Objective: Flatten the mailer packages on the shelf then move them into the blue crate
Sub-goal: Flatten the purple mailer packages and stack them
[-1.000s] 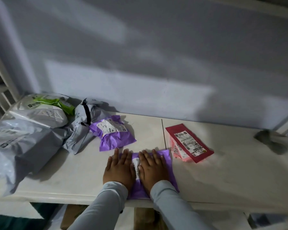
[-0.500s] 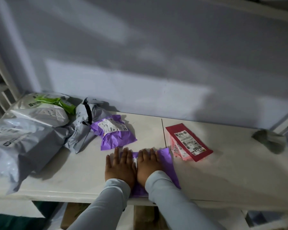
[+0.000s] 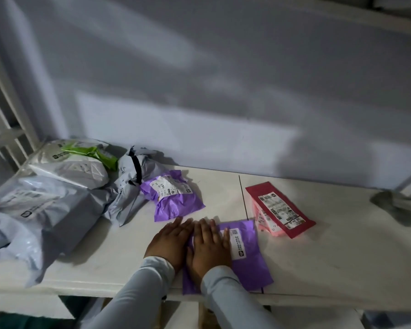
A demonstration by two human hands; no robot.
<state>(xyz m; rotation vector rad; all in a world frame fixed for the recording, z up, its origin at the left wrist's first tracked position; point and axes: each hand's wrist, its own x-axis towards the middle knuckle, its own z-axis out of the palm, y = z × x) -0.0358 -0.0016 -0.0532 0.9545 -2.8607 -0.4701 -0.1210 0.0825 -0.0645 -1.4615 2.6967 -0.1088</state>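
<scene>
both hands (image 3: 190, 243) slid left across purple mailer (image 3: 243, 255).

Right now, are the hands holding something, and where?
Nothing is gripped. Both hands press flat: the right hand lies on the left part of the purple mailer, and the left hand lies beside it at the mailer's left edge.

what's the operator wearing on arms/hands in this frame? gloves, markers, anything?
No gloves: both the left hand and the right hand are bare. No rings, watch or markers show. Both arms wear long, plain light grey sleeves, the left sleeve and the right sleeve, close-fitting, ending at the wrists, without visible logos or patterns.
</scene>
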